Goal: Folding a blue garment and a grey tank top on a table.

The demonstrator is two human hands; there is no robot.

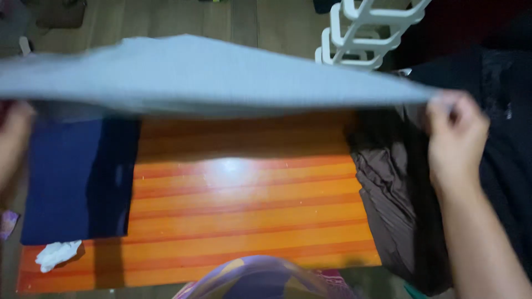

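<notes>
The right hand (455,135) pinches one corner of a grey cloth (194,75), and the left hand (14,141) grips the opposite end. The cloth stretches between the two grips, above an orange striped table (249,210); folded navy fabric (77,177) lies below the left grip, brown fabric (388,205) below the right.

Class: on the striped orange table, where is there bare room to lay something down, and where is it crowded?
Bare: the table middle, between the navy cloth and brown garments. Crowded: the left edge, with a white crumpled scrap, and the right. Both hands hold grey fabric above.
</notes>
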